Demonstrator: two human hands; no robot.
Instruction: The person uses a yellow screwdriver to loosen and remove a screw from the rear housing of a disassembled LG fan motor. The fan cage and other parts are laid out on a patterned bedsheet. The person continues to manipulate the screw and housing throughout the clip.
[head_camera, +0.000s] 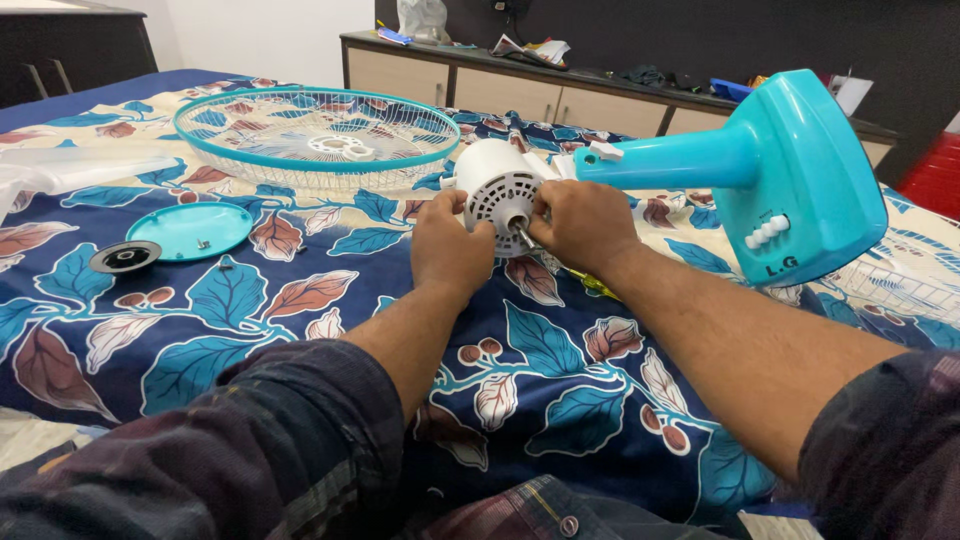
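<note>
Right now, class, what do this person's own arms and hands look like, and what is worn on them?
Both forearms are bare. The left hand and right hand wear no gloves or rings that show. Dark plaid sleeves are pushed up near the elbows.

One fan motor (498, 195), one grille (316, 135), one teal cap (190, 230), one black nut (125, 257), two hands (450, 245)

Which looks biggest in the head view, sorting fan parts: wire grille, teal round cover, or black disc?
1. Wire grille, though farthest away.
2. Teal round cover.
3. Black disc, beside the cover, clearly smallest.
</note>
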